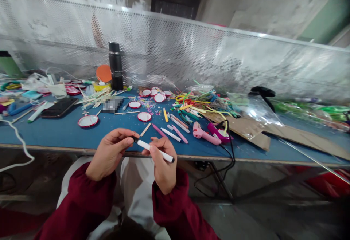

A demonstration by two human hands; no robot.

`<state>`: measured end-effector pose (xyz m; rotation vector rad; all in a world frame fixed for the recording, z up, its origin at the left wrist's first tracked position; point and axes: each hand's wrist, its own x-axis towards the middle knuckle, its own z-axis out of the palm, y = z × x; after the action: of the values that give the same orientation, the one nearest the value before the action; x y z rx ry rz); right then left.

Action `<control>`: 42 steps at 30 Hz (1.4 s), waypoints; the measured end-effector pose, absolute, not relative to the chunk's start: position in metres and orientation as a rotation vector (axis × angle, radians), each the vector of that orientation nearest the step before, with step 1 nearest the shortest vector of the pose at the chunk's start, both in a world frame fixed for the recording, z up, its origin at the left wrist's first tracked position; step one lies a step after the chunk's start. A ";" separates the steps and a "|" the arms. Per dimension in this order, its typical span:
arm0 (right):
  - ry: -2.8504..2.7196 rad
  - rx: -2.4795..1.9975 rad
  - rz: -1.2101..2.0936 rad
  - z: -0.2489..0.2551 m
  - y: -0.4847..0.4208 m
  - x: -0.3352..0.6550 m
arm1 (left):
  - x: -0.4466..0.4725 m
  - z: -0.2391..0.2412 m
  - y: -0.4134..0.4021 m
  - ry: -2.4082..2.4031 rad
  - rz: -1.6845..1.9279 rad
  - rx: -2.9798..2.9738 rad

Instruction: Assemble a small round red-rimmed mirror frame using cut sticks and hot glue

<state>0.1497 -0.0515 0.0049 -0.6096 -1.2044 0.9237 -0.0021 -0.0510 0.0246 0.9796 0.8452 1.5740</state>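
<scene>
Over the table's front edge I hold a white marker (144,145) slantwise between both hands. The thumb and fingertips of my left hand (107,153) pinch its black cap (135,138) at the upper left end. My right hand (164,169) grips the white barrel, whose black tail end points to the lower right. Whether the cap is fully on the barrel I cannot tell. Just beyond my hands lie a wooden stick (146,129), a dark pink pen (159,130), a white pen (170,134) and a light pink pen (179,134).
On the blue table (120,123) stand a black bottle (116,67) and a pink glue gun (205,134) with a black cable. A phone (59,107), red-rimmed round lids (88,121), coloured pipe cleaners (210,101) and cardboard (240,127) lie about. A perforated metal screen (169,47) runs behind.
</scene>
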 end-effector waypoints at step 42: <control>-1.913 -1.202 -0.178 0.002 -0.012 0.258 | -0.009 0.019 -0.020 1.723 1.280 2.046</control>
<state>0.2579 -0.0124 0.0025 -1.2021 -1.9129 -0.1783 -0.0088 -0.0196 0.0191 2.0461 1.7231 1.2801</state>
